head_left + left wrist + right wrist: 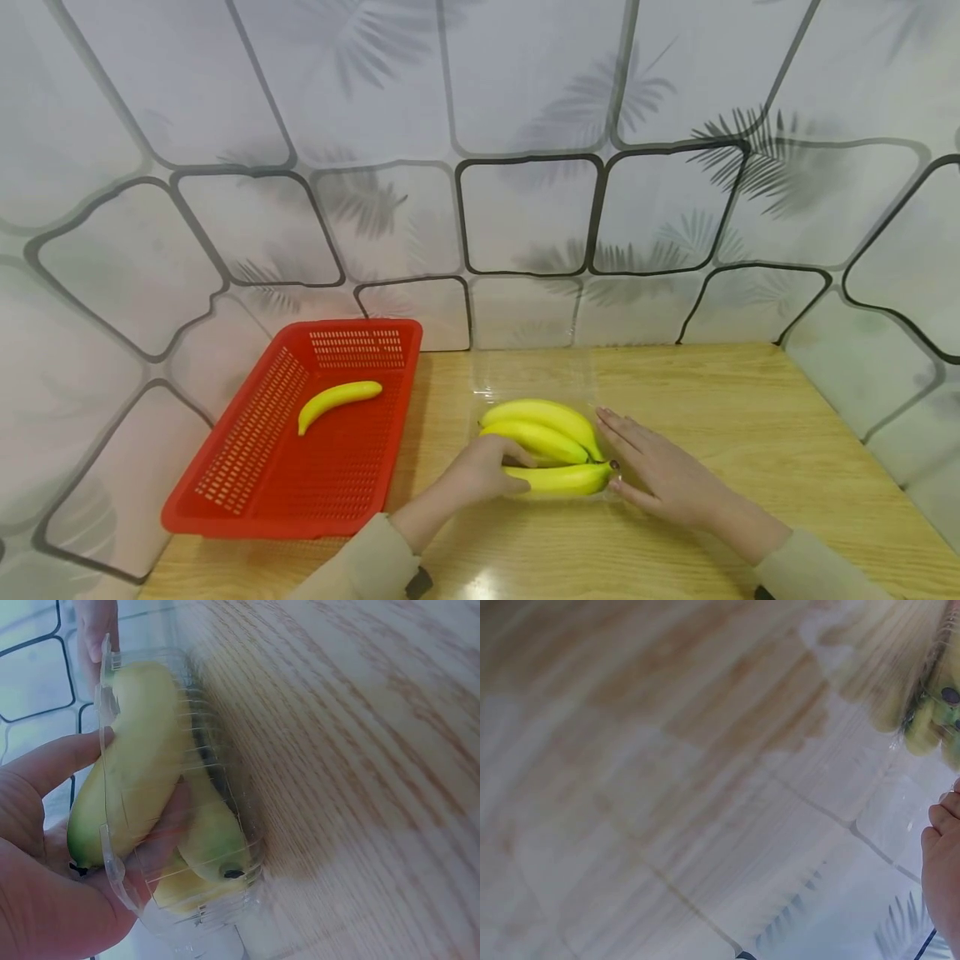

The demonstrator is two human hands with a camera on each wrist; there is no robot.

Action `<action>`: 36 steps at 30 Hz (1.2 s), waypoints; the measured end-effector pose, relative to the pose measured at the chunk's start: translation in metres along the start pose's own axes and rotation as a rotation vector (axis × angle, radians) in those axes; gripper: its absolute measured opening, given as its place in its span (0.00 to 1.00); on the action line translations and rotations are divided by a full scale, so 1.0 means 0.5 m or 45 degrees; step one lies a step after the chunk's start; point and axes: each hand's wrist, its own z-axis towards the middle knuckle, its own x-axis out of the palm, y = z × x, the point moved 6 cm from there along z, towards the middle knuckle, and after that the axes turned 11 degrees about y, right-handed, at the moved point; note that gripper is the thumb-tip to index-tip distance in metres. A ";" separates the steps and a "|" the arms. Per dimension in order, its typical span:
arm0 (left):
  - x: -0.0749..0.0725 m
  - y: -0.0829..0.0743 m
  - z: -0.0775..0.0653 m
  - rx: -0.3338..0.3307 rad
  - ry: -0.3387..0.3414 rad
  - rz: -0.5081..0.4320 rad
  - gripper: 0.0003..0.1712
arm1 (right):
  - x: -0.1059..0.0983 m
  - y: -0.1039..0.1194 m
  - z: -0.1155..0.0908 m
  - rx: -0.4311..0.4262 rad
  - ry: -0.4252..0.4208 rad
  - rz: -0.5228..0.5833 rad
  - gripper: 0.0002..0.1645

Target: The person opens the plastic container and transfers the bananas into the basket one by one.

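A clear plastic clamshell box (pixel 534 379) stands on the table with its lid raised at the back. Two yellow bananas (pixel 542 413) lie in it, behind a third banana (pixel 562 479) at its front. My left hand (pixel 480 471) grips this front banana near its left end, thumb in front and fingers reaching behind. In the left wrist view, that banana (pixel 142 757) leans along the box's ribbed wall, with other bananas seen through the plastic. On the right, my right hand (pixel 663 471) has its fingers extended at the box's right side, by the banana stems.
To the left, a red plastic basket (pixel 330 526) with slotted walls holds a single banana (pixel 337 398). The wooden table (pixel 712 400) meets a patterned wall covering (pixel 525 217) at the back and sides.
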 end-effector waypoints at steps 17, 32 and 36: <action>-0.001 0.005 -0.001 0.012 -0.017 -0.014 0.15 | -0.003 0.003 0.002 0.013 0.027 0.004 0.44; -0.021 -0.007 -0.008 0.030 -0.128 0.013 0.13 | 0.000 0.002 0.001 0.020 0.036 0.017 0.44; -0.026 -0.015 -0.013 0.021 -0.132 -0.004 0.13 | 0.000 0.001 0.001 0.023 0.036 0.013 0.44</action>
